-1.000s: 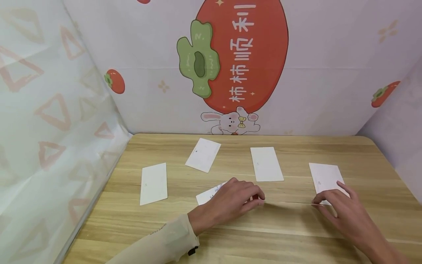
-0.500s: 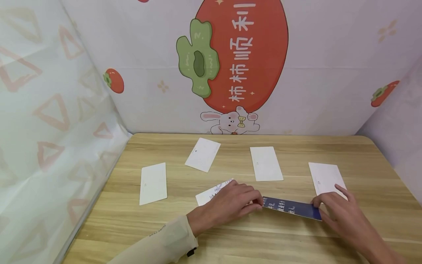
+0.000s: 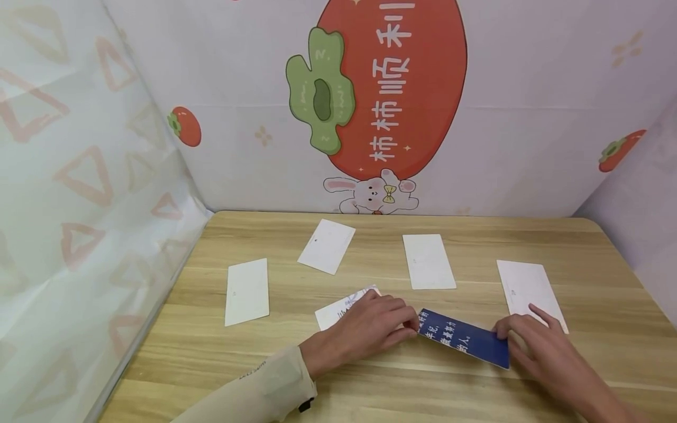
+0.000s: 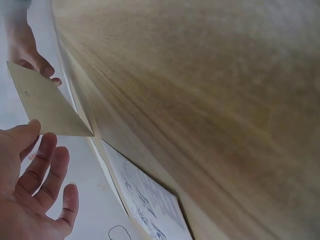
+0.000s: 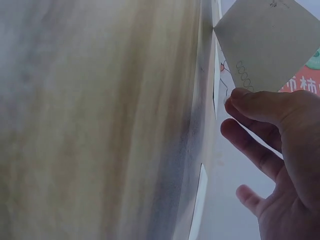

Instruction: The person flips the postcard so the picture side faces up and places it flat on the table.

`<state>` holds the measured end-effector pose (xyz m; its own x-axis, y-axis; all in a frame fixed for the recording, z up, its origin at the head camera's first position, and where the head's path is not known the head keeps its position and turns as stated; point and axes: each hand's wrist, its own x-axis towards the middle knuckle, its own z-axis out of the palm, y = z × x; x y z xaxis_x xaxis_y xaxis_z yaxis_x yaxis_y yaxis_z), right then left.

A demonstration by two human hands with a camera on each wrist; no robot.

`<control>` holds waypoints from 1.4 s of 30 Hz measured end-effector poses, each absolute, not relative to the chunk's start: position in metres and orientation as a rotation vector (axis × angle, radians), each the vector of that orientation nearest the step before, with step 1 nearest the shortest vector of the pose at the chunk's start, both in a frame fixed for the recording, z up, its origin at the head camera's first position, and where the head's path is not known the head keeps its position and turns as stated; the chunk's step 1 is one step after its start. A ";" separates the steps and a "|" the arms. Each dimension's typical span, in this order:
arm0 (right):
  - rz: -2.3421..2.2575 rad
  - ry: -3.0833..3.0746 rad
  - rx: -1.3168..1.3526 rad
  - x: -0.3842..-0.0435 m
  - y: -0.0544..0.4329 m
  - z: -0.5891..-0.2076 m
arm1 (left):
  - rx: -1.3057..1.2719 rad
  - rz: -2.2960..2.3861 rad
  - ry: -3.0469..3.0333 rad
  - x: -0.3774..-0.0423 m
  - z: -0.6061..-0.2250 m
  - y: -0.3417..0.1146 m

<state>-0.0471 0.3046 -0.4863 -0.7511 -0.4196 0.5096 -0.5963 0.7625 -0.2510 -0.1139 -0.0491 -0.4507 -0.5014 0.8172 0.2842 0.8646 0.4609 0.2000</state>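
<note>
Lower right: blue postcard (image 3: 468, 341), edge-on earlier, now tilted, readable to us; our left hand (image 3: 367, 329), right hand (image 3: 542, 346) pinch opposite ends.

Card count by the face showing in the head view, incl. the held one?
Nearly blank white cards: 4
Patterned white card, partly hidden by the left hand: 1
Blue-faced card, held in both hands: 1
Total: 6
</note>
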 end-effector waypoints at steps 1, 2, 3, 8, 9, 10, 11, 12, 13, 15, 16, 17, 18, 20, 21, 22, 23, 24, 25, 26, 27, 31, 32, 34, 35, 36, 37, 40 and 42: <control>0.561 -2.542 0.770 -0.046 0.304 -0.487 | -1.481 -0.479 -2.556 -0.114 -0.451 -0.049; 0.555 -2.552 0.771 -0.045 0.304 -0.487 | -1.481 -0.479 -2.557 -0.114 -0.451 -0.049; 0.547 -2.559 0.774 -0.045 0.304 -0.487 | -1.481 -0.481 -2.562 -0.114 -0.451 -0.049; 0.514 -2.590 0.773 -0.041 0.303 -0.489 | -1.467 -0.460 -2.594 -0.114 -0.452 -0.048; 0.511 -2.595 0.769 -0.041 0.303 -0.489 | -1.464 -0.451 -2.601 -0.115 -0.452 -0.048; 0.509 -2.600 0.767 -0.040 0.303 -0.490 | -1.461 -0.443 -2.608 -0.115 -0.452 -0.048; 0.507 -2.606 0.763 -0.039 0.302 -0.490 | -1.459 -0.438 -2.613 -0.115 -0.453 -0.047; 0.504 -2.611 0.762 -0.039 0.302 -0.490 | -1.457 -0.434 -2.617 -0.116 -0.453 -0.047; 0.503 -2.611 0.768 -0.038 0.302 -0.490 | -1.454 -0.427 -2.621 -0.116 -0.454 -0.046; 0.492 -2.626 0.765 -0.037 0.300 -0.490 | -1.441 -0.416 -2.638 -0.116 -0.455 -0.046; 0.488 -2.630 0.767 -0.037 0.300 -0.490 | -1.432 -0.413 -2.649 -0.117 -0.455 -0.045; 0.481 -2.637 0.766 -0.037 0.299 -0.490 | -1.422 -0.407 -2.660 -0.117 -0.455 -0.045; 0.474 -2.640 0.768 -0.037 0.299 -0.489 | -1.412 -0.406 -2.677 -0.117 -0.456 -0.045; 0.463 -2.639 0.780 -0.036 0.298 -0.489 | -1.389 -0.407 -2.716 -0.118 -0.456 -0.045; 0.458 -2.638 0.785 -0.036 0.298 -0.489 | -1.379 -0.408 -2.733 -0.119 -0.456 -0.044; 0.451 -2.639 0.790 -0.036 0.298 -0.489 | -1.369 -0.414 -2.748 -0.120 -0.456 -0.044; 0.446 -2.646 0.790 -0.036 0.298 -0.489 | -1.360 -0.415 -2.760 -0.121 -0.457 -0.043; 0.440 -2.655 0.791 -0.035 0.298 -0.489 | -1.351 -0.418 -2.769 -0.121 -0.457 -0.043; 0.432 -2.672 0.786 -0.035 0.297 -0.489 | -1.344 -0.413 -2.773 -0.122 -0.458 -0.043; 0.421 -2.689 0.780 -0.035 0.297 -0.489 | -1.340 -0.418 -2.777 -0.123 -0.458 -0.043; 0.411 -2.702 0.776 -0.034 0.297 -0.489 | -1.335 -0.420 -2.780 -0.123 -0.459 -0.042; 0.383 -2.732 0.761 -0.032 0.296 -0.489 | -1.319 -0.415 -2.808 -0.124 -0.460 -0.039; 0.377 -2.738 0.757 -0.032 0.296 -0.489 | -1.316 -0.414 -2.821 -0.124 -0.461 -0.039; 0.371 -2.758 0.742 -0.031 0.296 -0.490 | -1.313 -0.404 -2.842 -0.124 -0.461 -0.037; 0.365 -2.773 0.734 -0.031 0.296 -0.490 | -1.314 -0.398 -2.851 -0.124 -0.461 -0.036; 0.363 -2.788 0.725 -0.031 0.296 -0.490 | -1.314 -0.397 -2.861 -0.123 -0.461 -0.036; 0.360 -2.798 0.719 -0.031 0.296 -0.490 | -1.314 -0.395 -2.868 -0.123 -0.461 -0.035; 0.364 -2.790 0.727 -0.032 0.297 -0.491 | -1.318 -0.372 -2.883 -0.124 -0.461 -0.034; 0.375 -2.753 0.750 -0.033 0.298 -0.492 | -1.318 -0.360 -2.892 -0.124 -0.461 -0.033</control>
<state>-0.0330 0.2984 -0.4920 -0.8318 -0.4562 0.3163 -0.5241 0.8331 -0.1767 -0.1244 -0.0332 -0.4612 -0.6591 0.7509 0.0407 0.7381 0.6355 0.2267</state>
